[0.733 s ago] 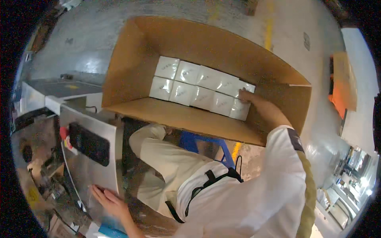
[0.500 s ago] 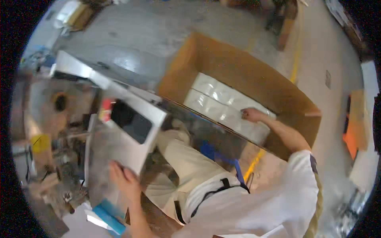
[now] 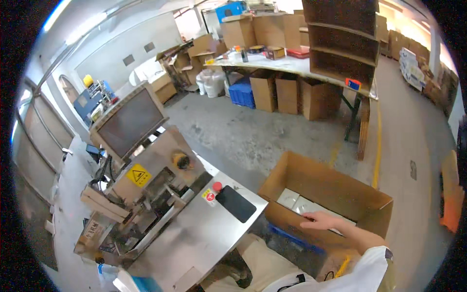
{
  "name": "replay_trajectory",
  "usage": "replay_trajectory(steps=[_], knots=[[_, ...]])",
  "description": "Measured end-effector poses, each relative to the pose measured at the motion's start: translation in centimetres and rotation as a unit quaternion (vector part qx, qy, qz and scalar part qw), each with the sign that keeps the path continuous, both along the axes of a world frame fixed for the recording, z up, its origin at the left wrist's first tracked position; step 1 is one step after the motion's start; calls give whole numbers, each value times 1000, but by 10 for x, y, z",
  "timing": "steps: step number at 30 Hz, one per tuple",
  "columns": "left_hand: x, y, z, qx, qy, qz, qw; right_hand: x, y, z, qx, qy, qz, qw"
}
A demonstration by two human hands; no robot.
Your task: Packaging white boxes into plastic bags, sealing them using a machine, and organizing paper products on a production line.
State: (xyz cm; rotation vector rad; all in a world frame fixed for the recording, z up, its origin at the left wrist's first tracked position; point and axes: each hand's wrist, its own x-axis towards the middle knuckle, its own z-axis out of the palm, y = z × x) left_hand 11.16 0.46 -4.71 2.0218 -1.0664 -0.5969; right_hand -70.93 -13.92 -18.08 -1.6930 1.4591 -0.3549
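Note:
My right hand (image 3: 321, 221) reaches in from the lower right over the near side of a large open cardboard box (image 3: 331, 175). Its fingers point left, partly stretched out and a little apart, with nothing visible in them. White packs (image 3: 288, 198) lie inside the box, and the near wall hides part of them. My left hand is out of view. Left of the box stands a machine with a metal worktop (image 3: 194, 233), on which a black phone-like slab (image 3: 236, 203) lies beside a red button (image 3: 217, 186).
A screen (image 3: 129, 121) and a yellow warning sign (image 3: 138, 175) are on the machine. A light-blue object (image 3: 143, 283) sits at its near edge. Farther off, a long table (image 3: 272, 63) bears boxes and a brown shelf (image 3: 343, 34), with cartons and a blue crate (image 3: 241, 93) beneath.
The view has swung up to the room. My right hand has come from the packs toward the box's near wall. My left hand, earlier over the metal worktop, has left the view.

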Motion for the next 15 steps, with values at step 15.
replay_trajectory(steps=[15], knots=[[37, -3, -51, -92, -299, 148, 938, 67, 29, 29, -140, 110, -95, 979]])
